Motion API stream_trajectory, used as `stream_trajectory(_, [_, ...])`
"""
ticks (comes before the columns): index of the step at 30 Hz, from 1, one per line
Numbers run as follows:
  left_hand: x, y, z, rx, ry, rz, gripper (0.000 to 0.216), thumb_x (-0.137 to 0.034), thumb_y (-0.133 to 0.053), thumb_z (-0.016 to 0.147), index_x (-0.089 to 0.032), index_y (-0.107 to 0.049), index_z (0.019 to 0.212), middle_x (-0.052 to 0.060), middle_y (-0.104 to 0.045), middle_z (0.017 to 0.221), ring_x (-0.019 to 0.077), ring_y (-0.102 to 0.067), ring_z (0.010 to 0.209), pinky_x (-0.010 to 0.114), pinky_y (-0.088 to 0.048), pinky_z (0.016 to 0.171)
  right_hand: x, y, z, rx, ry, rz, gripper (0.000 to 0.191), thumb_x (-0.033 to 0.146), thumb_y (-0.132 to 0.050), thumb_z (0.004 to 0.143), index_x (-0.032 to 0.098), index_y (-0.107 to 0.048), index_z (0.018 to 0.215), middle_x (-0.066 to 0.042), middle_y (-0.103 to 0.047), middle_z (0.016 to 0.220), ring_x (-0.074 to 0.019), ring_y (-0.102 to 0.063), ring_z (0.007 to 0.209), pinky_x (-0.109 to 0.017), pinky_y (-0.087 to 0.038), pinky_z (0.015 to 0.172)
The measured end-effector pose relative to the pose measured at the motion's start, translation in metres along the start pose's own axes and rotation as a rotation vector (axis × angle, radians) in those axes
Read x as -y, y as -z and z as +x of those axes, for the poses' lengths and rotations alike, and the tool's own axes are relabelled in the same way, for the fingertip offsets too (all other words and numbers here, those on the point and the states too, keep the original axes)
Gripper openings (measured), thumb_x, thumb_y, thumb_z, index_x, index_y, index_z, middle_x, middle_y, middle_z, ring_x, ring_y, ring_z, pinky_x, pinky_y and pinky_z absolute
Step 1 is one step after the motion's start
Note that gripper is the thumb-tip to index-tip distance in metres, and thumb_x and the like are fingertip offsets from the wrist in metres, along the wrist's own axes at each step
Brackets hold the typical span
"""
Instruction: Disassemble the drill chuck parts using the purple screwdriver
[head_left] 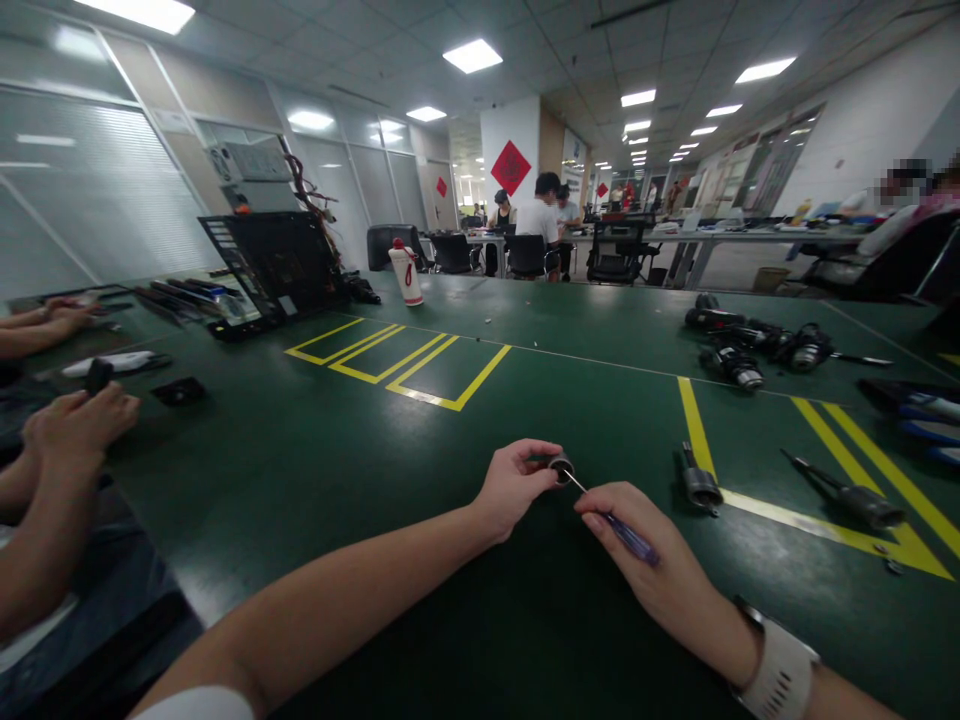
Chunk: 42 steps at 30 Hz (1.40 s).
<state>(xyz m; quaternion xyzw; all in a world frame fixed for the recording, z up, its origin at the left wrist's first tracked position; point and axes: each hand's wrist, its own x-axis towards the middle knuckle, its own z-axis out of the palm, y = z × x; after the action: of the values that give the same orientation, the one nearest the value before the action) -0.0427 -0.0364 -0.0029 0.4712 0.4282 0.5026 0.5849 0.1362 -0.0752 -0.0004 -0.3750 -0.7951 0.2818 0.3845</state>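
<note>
My left hand (517,485) pinches a small, dark metal cup-shaped part (561,466) between thumb and fingers, with its open end turned towards me. My right hand (637,540) grips a screwdriver (630,536) by its purple translucent handle. The thin shaft points up and left, and its tip is at the mouth of the metal part; whether it touches the inside I cannot tell. Right of my hands lies a dark metal cylinder with a shaft (702,486). Farther right is a similar part with a longer, pointed shaft (870,505), and tiny metal pieces (891,566) lie near it.
Several black tool parts (739,365) lie at the back right. Yellow tape (457,403) marks the green table (337,460). A white tumbler (406,275) and a black rack (277,260) stand at the back. On the left, a co-worker's hands (79,420) hold a dark object.
</note>
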Motion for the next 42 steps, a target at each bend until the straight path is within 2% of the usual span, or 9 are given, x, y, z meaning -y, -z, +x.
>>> stream_trajectory(5, [0.006, 0.001, 0.001, -0.007, -0.044, 0.024, 0.019, -0.006, -0.066, 0.068, -0.012, -0.065, 0.086, 0.007, -0.067, 0.092, 0.0158, -0.065, 0.078, 0.035, -0.055, 0.075, -0.004, -0.001, -0.001, 0.027, -0.002, -0.006, 0.014, 0.024, -0.049, 0.09, 0.026, -0.061, 0.098, -0.006, -0.064, 0.095, -0.0219, -0.06, 0.089, -0.04, -0.051, 0.078])
stream_trajectory(12, [0.006, -0.002, 0.001, -0.052, -0.055, 0.018, 0.017, -0.001, -0.06, 0.067, -0.01, -0.064, 0.08, 0.008, -0.066, 0.099, 0.0154, -0.065, 0.08, 0.03, -0.057, 0.069, 0.002, -0.001, -0.001, 0.026, -0.001, -0.02, 0.014, 0.025, -0.048, 0.09, 0.025, -0.061, 0.095, -0.006, -0.065, 0.092, -0.0213, -0.06, 0.087, -0.038, -0.051, 0.076])
stream_trajectory(20, [0.007, -0.002, 0.002, -0.048, -0.068, 0.031, 0.021, -0.001, -0.061, 0.065, -0.011, -0.066, 0.083, 0.009, -0.067, 0.102, 0.016, -0.066, 0.083, 0.029, -0.055, 0.073, 0.005, -0.001, -0.001, -0.001, 0.047, -0.04, 0.014, 0.025, -0.049, 0.09, 0.025, -0.062, 0.093, -0.006, -0.066, 0.089, -0.0211, -0.06, 0.085, -0.036, -0.051, 0.074])
stream_trajectory(35, [0.009, -0.001, 0.002, -0.02, -0.09, 0.014, 0.019, -0.001, -0.058, 0.068, -0.012, -0.065, 0.082, 0.009, -0.066, 0.102, 0.0169, -0.065, 0.083, 0.034, -0.056, 0.072, 0.007, 0.0, -0.003, 0.065, 0.03, -0.086, 0.014, 0.024, -0.047, 0.091, 0.026, -0.06, 0.097, -0.005, -0.064, 0.094, -0.0219, -0.059, 0.09, -0.039, -0.05, 0.078])
stream_trajectory(42, [0.008, -0.001, 0.002, -0.023, -0.09, 0.02, 0.018, -0.002, -0.058, 0.068, -0.011, -0.065, 0.082, 0.009, -0.066, 0.102, 0.0167, -0.065, 0.085, 0.033, -0.055, 0.075, 0.007, 0.0, -0.004, 0.045, 0.051, -0.123, 0.015, 0.022, -0.048, 0.09, 0.025, -0.06, 0.098, -0.005, -0.065, 0.094, -0.0221, -0.06, 0.089, -0.039, -0.049, 0.077])
